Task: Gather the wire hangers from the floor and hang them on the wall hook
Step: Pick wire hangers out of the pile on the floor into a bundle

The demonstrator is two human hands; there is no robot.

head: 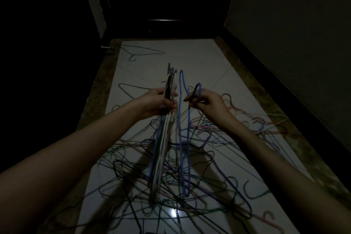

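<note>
Above the floor [199, 57], a gathered bundle [163, 138] is gripped by the left hand [161, 103]; a blue hanger [187, 129] is pinched by the right hand [206, 103]. Snagging in the tangled pile [190, 176] (still large) could drag neighbours up or loosen the bundle.

Tangled hangers [190, 157] on floor [190, 57]; two, seemingly, lie beyond.

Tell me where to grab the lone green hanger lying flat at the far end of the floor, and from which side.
Probably take the lone green hanger by its hook, which points toward you. It lies flat and apart from the tangled pile, so come from above, near side, and curl your fingers under the neck.
</note>
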